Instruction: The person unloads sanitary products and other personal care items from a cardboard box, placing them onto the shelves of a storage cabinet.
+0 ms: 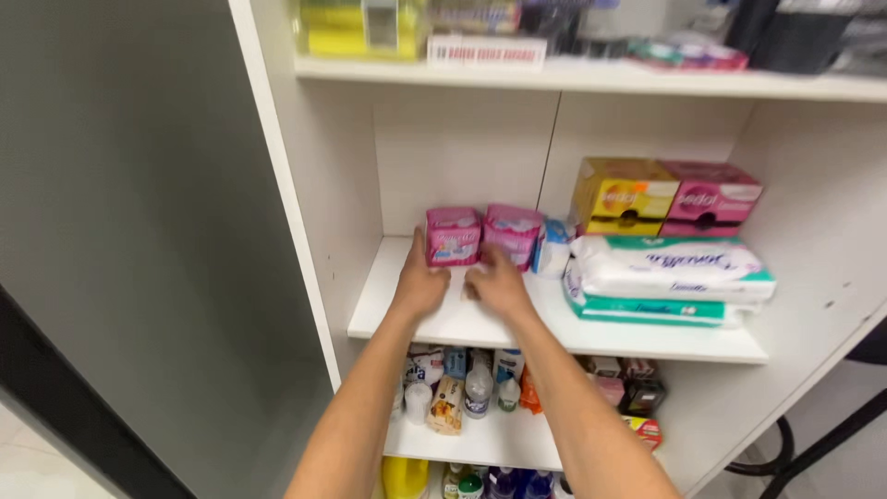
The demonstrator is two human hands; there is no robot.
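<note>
Two pink soft packs stand side by side on the white middle shelf (pixel 443 323) of a cupboard. My left hand (pixel 419 282) reaches to the left pink pack (pixel 453 236), its fingers touching the pack's lower front. My right hand (pixel 497 282) lies just below the right pink pack (pixel 514 231), with fingers bent and close to its base. Whether either hand grips a pack is unclear. Both forearms stretch up from the bottom of the view.
Right of the packs lie stacked white and teal soft packages (pixel 670 277), with a yellow box (pixel 621 196) and a pink box (pixel 710 196) behind. A small blue and white pack (pixel 554 245) stands between. Bottles and small goods fill the lower shelf (pixel 480 442). A grey wall (pixel 129 240) is at left.
</note>
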